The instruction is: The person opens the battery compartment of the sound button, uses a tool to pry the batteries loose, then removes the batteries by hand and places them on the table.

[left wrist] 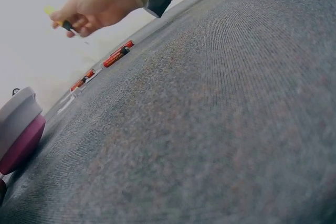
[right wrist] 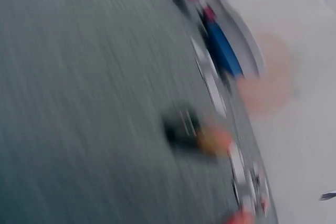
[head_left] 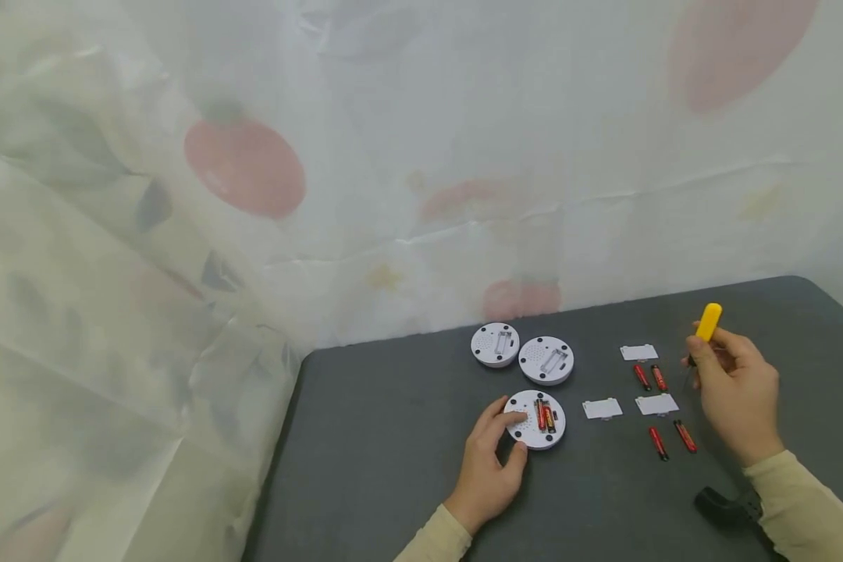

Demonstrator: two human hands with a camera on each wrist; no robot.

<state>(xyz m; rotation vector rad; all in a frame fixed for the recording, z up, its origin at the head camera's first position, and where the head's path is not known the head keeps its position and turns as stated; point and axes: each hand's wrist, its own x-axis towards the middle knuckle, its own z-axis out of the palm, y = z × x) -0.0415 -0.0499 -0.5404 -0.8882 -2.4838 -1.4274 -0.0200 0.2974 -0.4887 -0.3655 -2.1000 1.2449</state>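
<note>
My left hand holds a round white device by its rim, fingers on one side and thumb at the near edge. The device lies with its underside up, showing speaker holes, dark feet and two red batteries in the uncovered compartment. In the left wrist view its side shows pink below white. Up off the table, my right hand grips a screwdriver by its yellow handle, thin shaft pointing down. That hand is nearest the loose batteries and white battery covers.
Two similar devices lie behind, battery slots without batteries. Another cover and more loose batteries lie on the dark grey table. A patterned sheet hangs behind. The right wrist view is blurred.
</note>
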